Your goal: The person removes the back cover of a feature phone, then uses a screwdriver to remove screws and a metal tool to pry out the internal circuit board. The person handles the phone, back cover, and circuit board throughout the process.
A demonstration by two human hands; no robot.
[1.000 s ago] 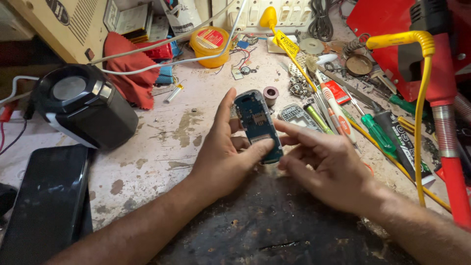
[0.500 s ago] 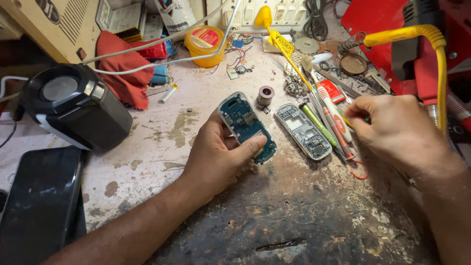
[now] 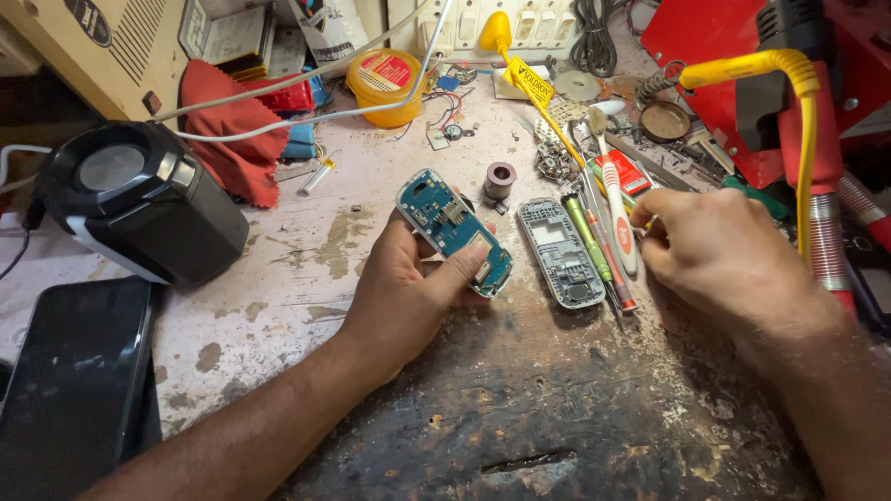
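Note:
My left hand [image 3: 408, 292] holds an opened mobile phone [image 3: 453, 230] with its blue circuit board facing up, thumb pressed on the lower end. The phone's grey back shell [image 3: 561, 252] lies on the bench just right of it. My right hand [image 3: 719, 255] rests further right over a row of tools, fingers curled around a thin tool whose tip barely shows. Next to that hand lie a white and red toothbrush [image 3: 614, 199] and a green-handled screwdriver [image 3: 585, 237].
A black speaker [image 3: 139, 199] stands at the left, a dark tablet [image 3: 70, 390] below it. A red cloth [image 3: 232, 139] and a yellow tub [image 3: 385, 83] sit at the back. A yellow soldering iron [image 3: 506, 46], a small solder spool [image 3: 499, 179] and a red machine [image 3: 770, 83] with yellow cable crowd the right.
My right hand left the phone and moved right to the tools. The left hand kept the phone and tilted it; the grey shell now lies uncovered on the bench.

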